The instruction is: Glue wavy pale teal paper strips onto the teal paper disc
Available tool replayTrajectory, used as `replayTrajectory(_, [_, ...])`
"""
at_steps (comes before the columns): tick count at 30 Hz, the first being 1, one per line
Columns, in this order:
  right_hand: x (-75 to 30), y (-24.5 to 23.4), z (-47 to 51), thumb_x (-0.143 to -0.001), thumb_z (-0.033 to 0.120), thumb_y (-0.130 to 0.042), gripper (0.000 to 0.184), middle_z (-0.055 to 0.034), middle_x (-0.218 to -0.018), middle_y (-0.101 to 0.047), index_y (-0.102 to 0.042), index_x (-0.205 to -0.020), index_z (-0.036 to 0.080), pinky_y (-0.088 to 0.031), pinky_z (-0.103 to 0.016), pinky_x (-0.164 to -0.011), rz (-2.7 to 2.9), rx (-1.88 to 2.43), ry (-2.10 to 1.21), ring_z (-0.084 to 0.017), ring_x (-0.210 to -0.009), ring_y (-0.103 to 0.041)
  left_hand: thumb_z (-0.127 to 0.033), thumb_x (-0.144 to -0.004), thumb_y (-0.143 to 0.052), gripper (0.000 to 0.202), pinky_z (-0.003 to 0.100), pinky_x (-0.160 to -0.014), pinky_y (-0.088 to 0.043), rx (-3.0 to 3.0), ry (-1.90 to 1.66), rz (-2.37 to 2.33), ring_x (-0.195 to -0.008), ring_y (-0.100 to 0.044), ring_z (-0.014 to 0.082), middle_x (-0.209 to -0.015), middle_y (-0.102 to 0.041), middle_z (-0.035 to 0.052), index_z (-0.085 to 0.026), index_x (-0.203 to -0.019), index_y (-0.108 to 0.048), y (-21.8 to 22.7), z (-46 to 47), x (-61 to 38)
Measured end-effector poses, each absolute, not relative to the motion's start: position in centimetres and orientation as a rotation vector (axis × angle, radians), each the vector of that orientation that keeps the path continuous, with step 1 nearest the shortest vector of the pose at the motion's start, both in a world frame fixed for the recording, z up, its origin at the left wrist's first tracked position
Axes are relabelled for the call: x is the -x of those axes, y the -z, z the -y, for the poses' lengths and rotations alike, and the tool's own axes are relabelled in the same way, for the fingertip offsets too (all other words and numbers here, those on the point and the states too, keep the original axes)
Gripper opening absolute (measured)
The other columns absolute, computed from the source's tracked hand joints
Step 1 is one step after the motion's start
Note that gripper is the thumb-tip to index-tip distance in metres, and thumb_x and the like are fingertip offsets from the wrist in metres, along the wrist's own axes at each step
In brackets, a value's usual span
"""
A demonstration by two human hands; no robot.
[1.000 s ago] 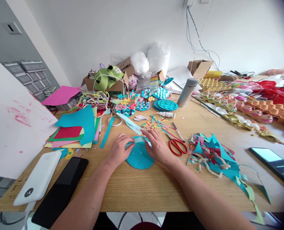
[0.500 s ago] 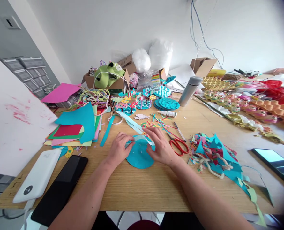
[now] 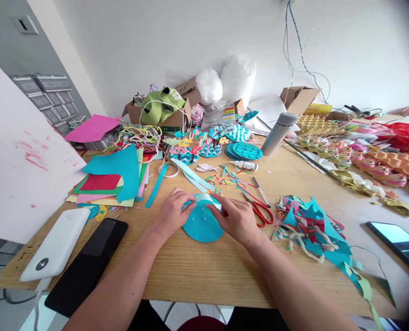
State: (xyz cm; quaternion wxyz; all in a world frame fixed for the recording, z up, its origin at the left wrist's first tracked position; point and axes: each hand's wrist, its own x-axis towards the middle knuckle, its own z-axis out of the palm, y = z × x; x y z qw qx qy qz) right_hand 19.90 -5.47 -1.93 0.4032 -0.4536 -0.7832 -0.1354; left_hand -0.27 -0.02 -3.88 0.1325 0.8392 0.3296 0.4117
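A round blue paper disc (image 3: 203, 229) lies on the table in front of me, with small white dots on it. Across its far part runs a pale blue paper strip (image 3: 202, 197), bowed up in an arch. My left hand (image 3: 174, 210) pinches the strip's left end near the disc's edge, thumb and finger together. On the other side, my right hand (image 3: 238, 219) has its index finger and thumb at the strip's right part, the other fingers curled. Longer pale blue strips (image 3: 190, 177) rest just beyond the disc.
Red-handled scissors (image 3: 261, 214) and a pen (image 3: 261, 192) lie to the right, beside a heap of paper scraps (image 3: 309, 225). Left are coloured sheets (image 3: 113, 177), a black phone (image 3: 87, 266) and a white power bank (image 3: 56, 243). A steel bottle (image 3: 279, 133) stands behind.
My right hand's fingers have come down and curled in, the index now against the strip. The strip's arch shows more clearly. The view has shifted slightly.
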Motion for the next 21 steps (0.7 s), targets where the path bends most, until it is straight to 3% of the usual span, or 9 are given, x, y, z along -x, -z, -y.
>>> replayTrajectory(7, [-18.9, 2.8, 5.6, -0.096, 0.034, -0.049, 0.033, 0.0005, -0.058, -0.067, -0.065, -0.112, 0.011, -0.029, -0.024, -0.047, 2.078, 1.286, 0.525, -0.009, -0.047, -0.057, -0.021, -0.087, -0.059, 0.005, 0.038, -0.080, -0.051, -2.437, -1.181, -0.973, -0.091, -0.060, 0.0216, -0.090, -0.070, 0.0033, -0.023, -0.090, -0.063, 3.8, 0.1, 0.4])
replayTrajectory(12, [-18.8, 3.7, 5.4, -0.095, 0.023, -0.046, 0.029, 0.0022, -0.053, -0.064, -0.065, -0.115, 0.013, -0.024, -0.026, -0.045, 2.131, 1.356, 0.590, -0.008, -0.043, -0.054, -0.021, -0.087, -0.060, 0.005, 0.038, -0.080, -0.051, -2.447, -1.183, -0.968, -0.089, -0.060, 0.0212, -0.090, -0.070, 0.0035, -0.023, -0.088, -0.063, 3.7, 0.1, 0.3])
replayTrajectory(21, [-19.0, 4.3, 5.2, -0.088, 0.009, -0.044, 0.034, 0.0001, -0.060, -0.065, -0.064, -0.115, 0.014, -0.023, -0.026, -0.046, 2.249, 1.429, 0.570, -0.009, -0.050, -0.054, -0.018, -0.085, -0.061, 0.005, 0.035, -0.079, -0.051, -2.448, -1.206, -0.964, -0.089, -0.059, 0.0196, -0.088, -0.070, 0.0029, -0.022, -0.087, -0.063, 3.8, 0.0, 0.3])
